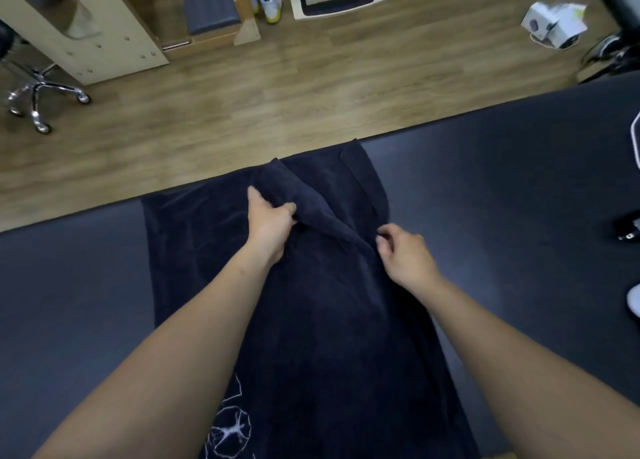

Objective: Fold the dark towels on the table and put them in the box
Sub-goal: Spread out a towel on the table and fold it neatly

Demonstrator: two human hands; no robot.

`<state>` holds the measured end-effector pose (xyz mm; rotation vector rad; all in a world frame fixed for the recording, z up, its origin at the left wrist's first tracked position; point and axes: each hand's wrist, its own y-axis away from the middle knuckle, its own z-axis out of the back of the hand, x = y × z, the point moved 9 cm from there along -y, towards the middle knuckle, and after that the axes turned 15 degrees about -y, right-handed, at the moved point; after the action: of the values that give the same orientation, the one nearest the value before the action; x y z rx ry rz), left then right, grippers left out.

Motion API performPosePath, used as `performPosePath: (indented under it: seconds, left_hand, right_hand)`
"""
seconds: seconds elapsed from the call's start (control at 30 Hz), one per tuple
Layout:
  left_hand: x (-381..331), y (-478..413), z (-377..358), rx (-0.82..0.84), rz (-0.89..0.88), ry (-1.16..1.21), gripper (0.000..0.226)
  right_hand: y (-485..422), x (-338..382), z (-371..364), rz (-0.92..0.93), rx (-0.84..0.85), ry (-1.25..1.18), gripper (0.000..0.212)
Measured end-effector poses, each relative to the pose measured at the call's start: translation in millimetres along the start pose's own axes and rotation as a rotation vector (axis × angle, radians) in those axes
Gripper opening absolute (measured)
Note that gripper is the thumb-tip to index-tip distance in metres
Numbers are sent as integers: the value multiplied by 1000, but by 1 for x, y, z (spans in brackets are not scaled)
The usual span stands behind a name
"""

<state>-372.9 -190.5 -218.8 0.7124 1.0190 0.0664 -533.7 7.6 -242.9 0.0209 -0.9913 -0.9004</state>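
The dark towel (311,320) lies spread on the tabletop (519,199), running out beyond both my hands. My left hand (272,223) grips a raised fold of it. My right hand (407,256), a little apart, pinches the same ridge.

Above the table (69,285), the left hand (272,225) and right hand (407,256) are bare, as are both forearms (194,320).

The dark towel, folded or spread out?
Mostly spread: the towel lies flat on the table; left hand and right hand pinch up one far ridge.
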Motion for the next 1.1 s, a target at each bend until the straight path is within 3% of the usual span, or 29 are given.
performPosePath:
  seconds: [0.07,0.1,0.17,0.27,0.3,0.37,0.47,0.53,0.6,0.73,0.8,0.9,1.03,1.1]
  left_hand:
    - [-10,6,6,-11,-115,-125,93]
    - [-16,11,8,-6,-180,-194,97]
    - [-25,13,12,11,-303,-342,81]
    - [-14,9,20,15,-257,-436,46]
    - [-9,9,23,9,-214,-429,42]
    - [-5,10,27,-9,-171,-395,40]
    - [0,12,34,-61,-119,-305,43]
    - [4,14,41,-76,-77,-250,49]
    - [1,16,52,-82,-69,-224,53]
    - [-10,10,68,-70,-90,-131,58]
    - [-14,7,65,-16,-99,-95,62]
    - [-22,3,58,24,-129,-88,44]
    - [-26,0,45,30,-151,-47,29]
    - [-29,-1,37,51,-145,-39,31]
  right_hand:
    - [12,46,-2,181,-97,-203,21]
    - [21,64,-11,230,-109,-301,19]
    - [35,82,-35,212,-82,-407,15]
    - [23,55,-50,-88,-89,-246,66]
    - [16,49,-47,-136,-87,-129,72]
    - [-1,55,-41,-80,-71,-21,58]
    - [-14,80,-46,74,122,-120,30]
    - [-16,88,-44,128,234,-189,24]
    - [-27,78,-20,109,77,-316,23]
    - [-49,16,22,-287,-346,-728,37]
    - [-67,7,40,-334,-357,-567,39]
    - [-87,24,42,-225,-113,-312,42]
    - [-92,46,14,-50,182,1,92]
    - [-98,41,8,-56,201,55,89]
